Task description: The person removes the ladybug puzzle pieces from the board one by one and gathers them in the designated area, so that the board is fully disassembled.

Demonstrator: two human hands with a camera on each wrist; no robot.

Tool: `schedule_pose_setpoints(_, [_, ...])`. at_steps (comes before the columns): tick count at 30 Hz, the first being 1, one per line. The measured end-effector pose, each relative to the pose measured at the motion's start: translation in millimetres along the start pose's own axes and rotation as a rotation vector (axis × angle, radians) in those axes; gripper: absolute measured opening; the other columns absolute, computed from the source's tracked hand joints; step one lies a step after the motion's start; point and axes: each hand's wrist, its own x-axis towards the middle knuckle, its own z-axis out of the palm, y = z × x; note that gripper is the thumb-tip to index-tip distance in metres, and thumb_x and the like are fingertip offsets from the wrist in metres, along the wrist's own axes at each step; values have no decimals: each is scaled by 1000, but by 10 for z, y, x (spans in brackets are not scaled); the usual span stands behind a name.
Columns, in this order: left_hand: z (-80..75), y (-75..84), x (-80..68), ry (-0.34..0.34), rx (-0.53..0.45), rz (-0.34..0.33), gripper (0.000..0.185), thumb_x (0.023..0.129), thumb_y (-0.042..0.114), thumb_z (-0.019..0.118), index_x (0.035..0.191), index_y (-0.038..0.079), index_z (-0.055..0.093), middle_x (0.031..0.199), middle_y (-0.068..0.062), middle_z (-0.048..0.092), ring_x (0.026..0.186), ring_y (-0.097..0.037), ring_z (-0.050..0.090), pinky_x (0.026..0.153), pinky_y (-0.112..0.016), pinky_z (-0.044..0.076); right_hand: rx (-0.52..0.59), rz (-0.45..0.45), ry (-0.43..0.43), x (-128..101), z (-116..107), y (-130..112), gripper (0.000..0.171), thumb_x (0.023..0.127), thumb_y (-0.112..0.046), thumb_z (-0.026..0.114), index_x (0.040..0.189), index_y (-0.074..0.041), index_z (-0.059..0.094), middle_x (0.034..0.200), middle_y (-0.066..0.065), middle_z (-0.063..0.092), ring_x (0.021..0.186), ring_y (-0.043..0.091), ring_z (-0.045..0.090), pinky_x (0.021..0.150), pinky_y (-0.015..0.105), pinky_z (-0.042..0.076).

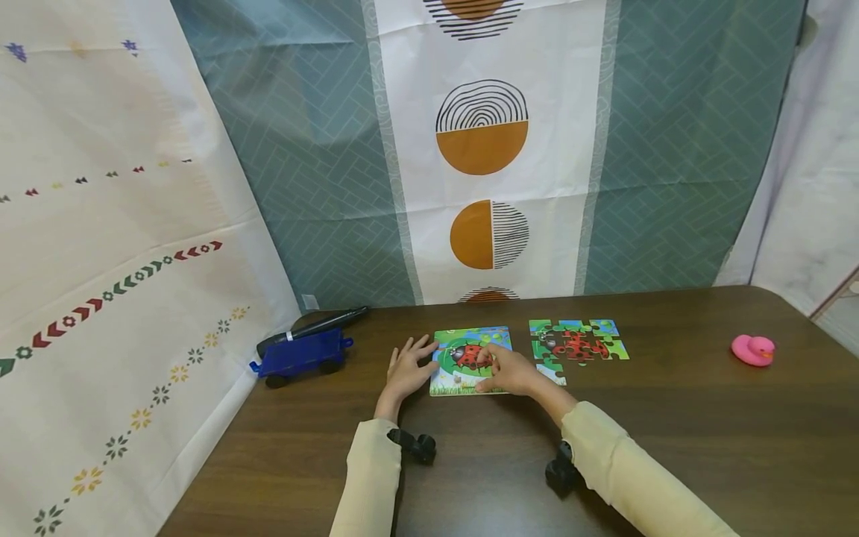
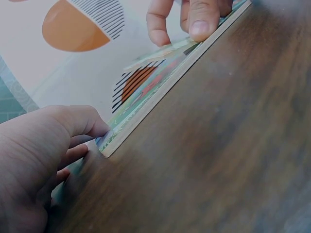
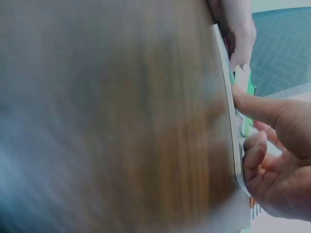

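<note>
A ladybug jigsaw board with a green and blue picture lies flat on the wooden table. At its left edge rests my left hand, fingers spread and fingertips touching the border. From the right, my right hand reaches over the board and pinches a jigsaw piece, which stands tilted up from the surface in the right wrist view. The fingers hide part of that piece. Just right of the board, several jigsaw pieces lie partly joined on the table, showing a red ladybug with gaps around it.
A blue toy wagon stands at the left, with a black pen-like object behind it. Far right sits a pink rubber duck. Patterned cloth hangs behind the brown table.
</note>
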Motion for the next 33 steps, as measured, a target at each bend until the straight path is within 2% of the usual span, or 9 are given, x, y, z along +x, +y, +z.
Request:
schedule_pose_setpoints(8, [-7,-19,-10,2,12,7,50,92,20,59,141,13,54,157,-9,38,152,-36,18,123,-59,-1,18,-24,52,-63,21,-21,38,80,-11,79,109,-7,54,92,12,52,77,20,44,63,31,35])
schedule_pose_setpoints(11, [-15,-26,-12,3,16,9,50,91,21,59,141,13,55,157,-10,38,151,-36,19,123,-59,-1,47,-15,44,-65,22,-11,36,82,-11,77,109,-8,54,100,15,55,77,20,47,64,31,37])
schedule_pose_setpoints(17, [-24,-41,-21,4,9,13,49,91,20,59,140,13,55,156,-11,39,151,-38,19,123,-60,-1,119,4,30,-62,35,13,33,85,-12,75,109,-8,53,98,12,56,77,19,49,64,30,39])
schedule_pose_setpoints(24, [-15,-42,-25,-1,16,17,49,91,20,59,140,12,55,156,-11,39,151,-38,19,122,-60,0,162,-8,29,-68,37,53,29,88,-12,71,111,-6,54,110,17,60,91,24,62,69,32,46])
schedule_pose_setpoints(28, [-11,-25,-24,-6,8,17,50,91,20,59,140,11,55,157,-11,38,151,-37,18,123,-60,-1,183,-23,52,-66,39,66,22,90,-9,67,109,-6,57,104,16,63,89,23,61,69,30,44])
schedule_pose_setpoints(33, [-11,-14,-7,-4,5,15,50,91,20,59,140,12,55,157,-10,38,151,-37,18,123,-59,-1,238,-40,73,-62,27,47,20,91,-7,65,109,-3,60,101,16,68,93,23,63,74,31,50])
